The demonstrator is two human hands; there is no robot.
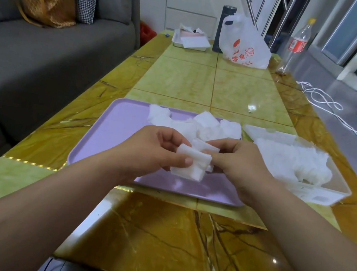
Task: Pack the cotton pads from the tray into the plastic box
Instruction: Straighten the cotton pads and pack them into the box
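White bundle of pads (191,166): held above the near half of the lilac tray (110,131), its long axis running across from one hand to the other, broad face tipped up toward me.
My left hand (153,152): thumb on top, fingers curled beneath, gripping the bundle's left end.
My right hand (243,166): fingers pinching its right end.
Loose pads (199,124): heaped at the tray's far right.
Plastic box (337,193): clear, just right of the tray, more pads inside.

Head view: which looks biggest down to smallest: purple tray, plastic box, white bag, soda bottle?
1. purple tray
2. plastic box
3. white bag
4. soda bottle
Bag and bottle sit farther off, so their real sizes are unsure.
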